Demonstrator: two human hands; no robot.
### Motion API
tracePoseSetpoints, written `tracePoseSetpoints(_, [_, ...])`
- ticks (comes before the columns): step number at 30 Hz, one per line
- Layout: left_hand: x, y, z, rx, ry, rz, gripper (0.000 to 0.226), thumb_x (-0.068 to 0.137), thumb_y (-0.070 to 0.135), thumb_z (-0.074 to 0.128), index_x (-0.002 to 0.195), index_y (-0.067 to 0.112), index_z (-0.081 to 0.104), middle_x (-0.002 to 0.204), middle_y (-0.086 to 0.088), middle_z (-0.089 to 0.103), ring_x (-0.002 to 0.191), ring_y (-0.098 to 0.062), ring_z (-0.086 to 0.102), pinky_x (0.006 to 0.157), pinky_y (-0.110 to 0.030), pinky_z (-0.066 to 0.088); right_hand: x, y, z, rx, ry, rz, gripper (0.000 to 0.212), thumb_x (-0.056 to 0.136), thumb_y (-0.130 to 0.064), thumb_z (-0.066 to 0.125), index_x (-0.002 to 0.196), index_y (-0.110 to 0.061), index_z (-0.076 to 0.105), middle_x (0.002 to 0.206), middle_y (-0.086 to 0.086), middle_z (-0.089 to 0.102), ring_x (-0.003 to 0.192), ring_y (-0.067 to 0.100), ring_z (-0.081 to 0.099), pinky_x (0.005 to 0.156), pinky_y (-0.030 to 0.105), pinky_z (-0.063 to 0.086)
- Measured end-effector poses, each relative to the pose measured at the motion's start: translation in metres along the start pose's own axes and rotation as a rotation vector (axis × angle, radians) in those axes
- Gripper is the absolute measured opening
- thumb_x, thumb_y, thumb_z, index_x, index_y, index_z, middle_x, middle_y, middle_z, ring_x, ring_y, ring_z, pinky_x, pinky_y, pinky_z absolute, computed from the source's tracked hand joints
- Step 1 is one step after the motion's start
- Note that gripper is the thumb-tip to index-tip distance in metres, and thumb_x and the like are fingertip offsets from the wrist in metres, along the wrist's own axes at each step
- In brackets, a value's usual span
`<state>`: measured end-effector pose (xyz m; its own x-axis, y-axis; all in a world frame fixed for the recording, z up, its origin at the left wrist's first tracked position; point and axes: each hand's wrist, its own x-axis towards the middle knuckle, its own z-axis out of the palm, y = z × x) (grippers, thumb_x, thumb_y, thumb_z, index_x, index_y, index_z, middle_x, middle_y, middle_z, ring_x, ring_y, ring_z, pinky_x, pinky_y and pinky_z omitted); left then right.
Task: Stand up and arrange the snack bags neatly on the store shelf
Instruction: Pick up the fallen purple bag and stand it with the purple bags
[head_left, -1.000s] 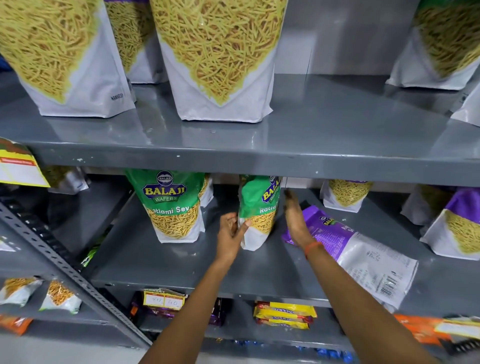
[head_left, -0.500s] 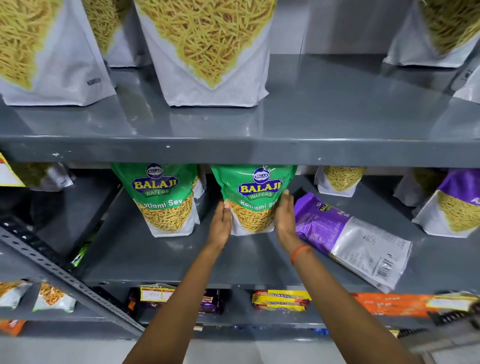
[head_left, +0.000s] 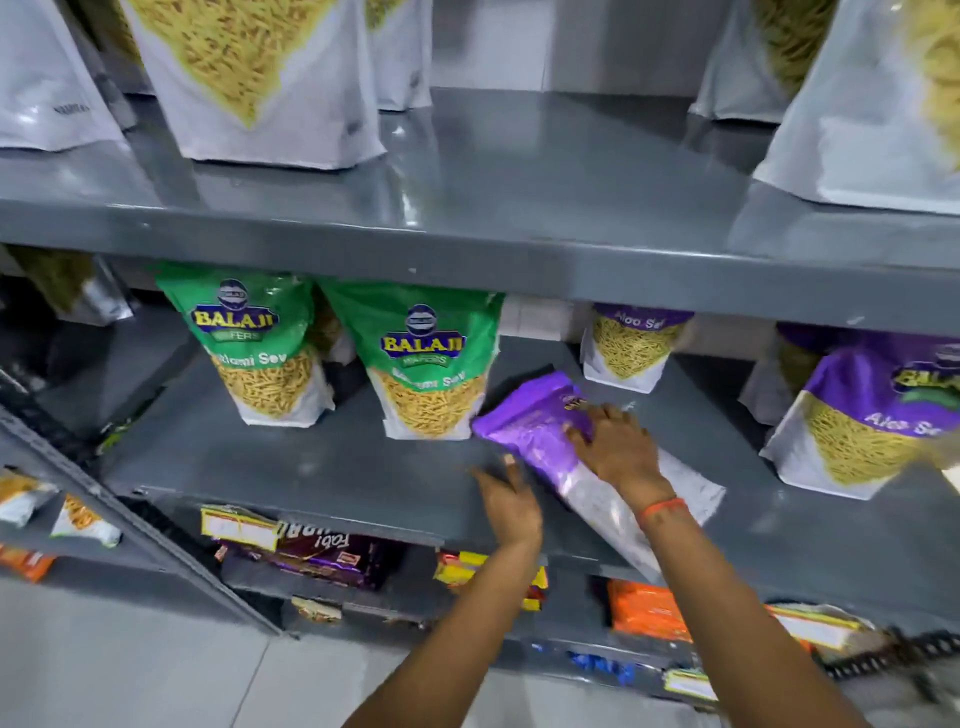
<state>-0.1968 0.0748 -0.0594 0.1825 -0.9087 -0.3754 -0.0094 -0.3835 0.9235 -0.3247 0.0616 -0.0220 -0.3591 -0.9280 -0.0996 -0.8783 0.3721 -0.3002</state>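
Two green Balaji snack bags (head_left: 260, 348) (head_left: 428, 364) stand upright side by side on the grey middle shelf (head_left: 311, 467). To their right a purple snack bag (head_left: 530, 421) lies on its face, its top end tipped up off the shelf. My right hand (head_left: 618, 452), with an orange band at the wrist, grips this bag from above. Just left of the bag's lower edge, my left hand (head_left: 511, 499) hovers open over the shelf, its fingertips near the bag.
A purple Aloo Sev bag (head_left: 872, 415) stands at the right, a smaller one (head_left: 631, 343) at the back. Large white bags (head_left: 254, 78) stand on the upper shelf (head_left: 519, 208). Flat snack packs (head_left: 322, 556) and orange packs (head_left: 644, 608) fill the lower shelf.
Both hands have let go of the second green bag, which now stands facing front. They moved right to the lying purple bag; the right hand took hold of it and its top end rose.
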Motion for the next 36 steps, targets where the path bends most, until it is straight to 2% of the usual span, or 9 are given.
tracePoseSetpoints(4, [-0.010, -0.003, 0.032, -0.110, -0.103, -0.254, 0.034, 0.092, 0.027, 0.049, 0.111, 0.000, 0.057, 0.112, -0.022, 0.063, 0.107, -0.037, 0.061, 0.091, -0.045, 0.053, 0.003, 0.048, -0.031, 0.209, -0.215, 0.162, 0.043, 0.098, -0.029, 0.029, 0.125, -0.004, 0.052, 0.138, 0.024, 0.049, 0.126, 0.037, 0.047, 0.104, 0.037, 0.035])
tracePoseSetpoints(7, [-0.017, 0.008, 0.034, -0.289, -0.048, -0.298, 0.009, 0.087, 0.014, 0.058, 0.081, 0.008, 0.059, 0.072, -0.020, 0.061, 0.063, -0.030, 0.061, 0.049, -0.032, 0.054, 0.002, 0.074, -0.043, 0.319, -0.268, 0.221, 0.040, 0.097, -0.028, 0.039, 0.113, 0.002, 0.059, 0.129, 0.024, 0.057, 0.118, 0.036, 0.054, 0.086, 0.031, 0.040])
tracePoseSetpoints(11, [-0.019, 0.018, 0.026, -0.410, -0.056, -0.383, 0.014, 0.086, -0.002, 0.050, 0.077, 0.008, 0.054, 0.049, -0.009, 0.055, 0.049, -0.020, 0.048, 0.031, -0.025, 0.046, 0.006, 0.095, -0.042, 0.627, -0.210, 0.265, 0.028, 0.089, -0.020, 0.057, 0.065, -0.006, 0.060, 0.061, 0.006, 0.065, 0.060, 0.022, 0.056, 0.043, 0.017, 0.039])
tracePoseSetpoints(14, [-0.021, 0.028, 0.023, -0.436, -0.118, -0.269, 0.014, 0.088, 0.002, 0.047, 0.085, 0.013, 0.055, 0.035, 0.007, 0.059, 0.044, -0.017, 0.054, 0.041, -0.022, 0.045, 0.010, 0.107, -0.035, 1.001, -0.112, 0.234, 0.016, 0.088, -0.003, 0.055, 0.084, 0.005, 0.069, 0.058, 0.003, 0.064, 0.049, 0.010, 0.055, 0.055, 0.023, 0.044])
tracePoseSetpoints(19, [-0.017, 0.074, 0.047, -0.475, -0.221, 0.057, 0.013, 0.092, 0.008, 0.049, 0.085, 0.016, 0.056, 0.083, -0.004, 0.064, 0.079, -0.020, 0.057, 0.066, -0.029, 0.048, 0.033, 0.112, -0.053, 1.160, 0.144, 0.152, 0.023, 0.093, -0.004, 0.044, 0.086, -0.006, 0.066, 0.068, -0.001, 0.056, 0.056, 0.005, 0.048, 0.059, 0.018, 0.041])
tracePoseSetpoints(23, [-0.002, 0.089, 0.073, -0.356, -0.280, 0.307, 0.028, 0.092, 0.005, 0.048, 0.073, 0.022, 0.059, 0.063, 0.013, 0.064, 0.054, 0.006, 0.051, 0.058, -0.017, 0.044, 0.046, 0.119, -0.042, 1.223, 0.307, 0.093, 0.031, 0.093, -0.001, 0.046, 0.072, -0.022, 0.056, 0.081, 0.003, 0.059, 0.067, -0.004, 0.054, 0.074, 0.016, 0.043])
tracePoseSetpoints(27, [0.007, 0.086, 0.090, -0.250, -0.220, 0.359, 0.014, 0.091, 0.009, 0.052, 0.098, 0.009, 0.064, 0.095, -0.009, 0.067, 0.077, -0.005, 0.060, 0.079, -0.030, 0.046, 0.045, 0.118, -0.026, 1.244, 0.334, 0.095, 0.022, 0.094, -0.001, 0.043, 0.082, -0.016, 0.054, 0.098, 0.010, 0.059, 0.086, 0.014, 0.052, 0.088, 0.029, 0.039])
tracePoseSetpoints(31, [-0.024, 0.052, 0.104, -0.039, 0.015, 0.497, 0.041, 0.083, 0.031, 0.059, 0.113, 0.004, 0.055, 0.113, -0.016, 0.056, 0.105, -0.032, 0.055, 0.099, -0.046, 0.044, 0.035, 0.113, -0.023, 1.212, 0.414, 0.076, 0.015, 0.094, -0.001, 0.043, 0.090, -0.009, 0.055, 0.095, 0.009, 0.059, 0.083, 0.008, 0.053, 0.075, 0.013, 0.043])
tracePoseSetpoints(36, [-0.053, 0.024, 0.121, 0.057, -0.190, 0.442, 0.061, 0.077, 0.043, 0.064, 0.123, 0.006, 0.050, 0.123, -0.013, 0.051, 0.118, -0.027, 0.050, 0.104, -0.033, 0.039, 0.003, 0.108, 0.007, 1.215, 0.501, 0.054, 0.012, 0.093, 0.000, 0.045, 0.088, -0.003, 0.055, 0.081, 0.010, 0.057, 0.065, -0.006, 0.052, 0.062, 0.004, 0.043])
